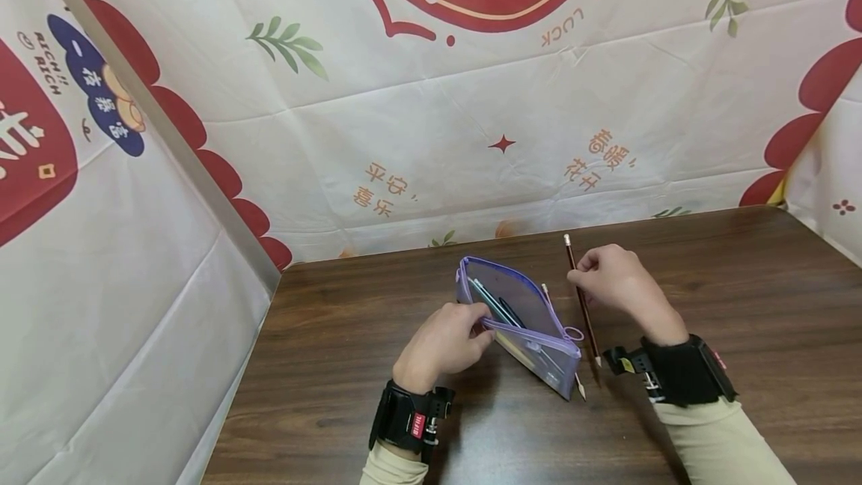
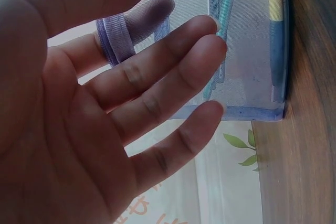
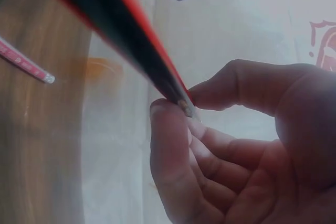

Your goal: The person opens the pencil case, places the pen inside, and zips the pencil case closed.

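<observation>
A purple mesh pencil case (image 1: 545,310) stands tilted on the table with its top unzipped. My left hand (image 1: 447,339) holds its near edge; the index finger is inside, seen through the mesh in the left wrist view, and the thumb is outside. Teal pens (image 2: 227,3), a dark pen (image 1: 512,313) and a yellow-and-blue item (image 2: 275,30) lie in the case. To the right of the case, my right hand (image 1: 616,275) pinches a dark red-and-black pencil (image 1: 586,313) between thumb and index finger, its white end up and its point down near the table.
A pink pencil (image 3: 26,64) lies on the table along the case's right side, its point (image 1: 581,393) showing past the case. The brown wooden table (image 1: 323,395) meets a printed white cloth (image 1: 377,126) at the back. Another cloth (image 1: 135,305) hangs at the left.
</observation>
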A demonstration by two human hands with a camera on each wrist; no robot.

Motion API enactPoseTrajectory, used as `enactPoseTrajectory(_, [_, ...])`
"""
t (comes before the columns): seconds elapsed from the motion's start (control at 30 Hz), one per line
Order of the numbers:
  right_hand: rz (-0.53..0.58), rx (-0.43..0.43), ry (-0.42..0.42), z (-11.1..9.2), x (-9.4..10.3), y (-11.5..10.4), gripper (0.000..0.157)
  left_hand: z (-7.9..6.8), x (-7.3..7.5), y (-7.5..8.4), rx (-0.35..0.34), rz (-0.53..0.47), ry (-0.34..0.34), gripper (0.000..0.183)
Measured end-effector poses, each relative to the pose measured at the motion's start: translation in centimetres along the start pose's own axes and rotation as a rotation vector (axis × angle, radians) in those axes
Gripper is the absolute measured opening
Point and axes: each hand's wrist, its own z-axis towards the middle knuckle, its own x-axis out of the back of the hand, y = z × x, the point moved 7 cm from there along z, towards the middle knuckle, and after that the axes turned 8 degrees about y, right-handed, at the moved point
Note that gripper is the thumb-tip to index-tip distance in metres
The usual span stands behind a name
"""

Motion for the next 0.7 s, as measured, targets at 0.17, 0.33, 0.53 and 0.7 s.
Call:
enactPoseTrajectory(0.17, [0.005,0.010,0.052,-0.2,0.6,-0.3,0.023,0.0,0.0,0.0,0.003,0.002,-0.002,0.008])
enactPoseTrajectory(0.33, [0.054,0.023,0.106,-0.4,1.2,-0.7,0.023,0.0,-0.1,0.0,0.005,0.000,0.002,0.007])
enactPoseTrajectory(0.53, [0.124,0.017,0.116,-0.5,1.4,-0.9,0.024,0.0,-0.1,0.0,0.014,-0.004,0.001,0.008])
enactPoseTrajectory(0.7, [0.193,0.016,0.090,-0.6,1.5,-1.2,0.023,0.0,-0.1,0.1,0.013,0.006,-0.001,0.010])
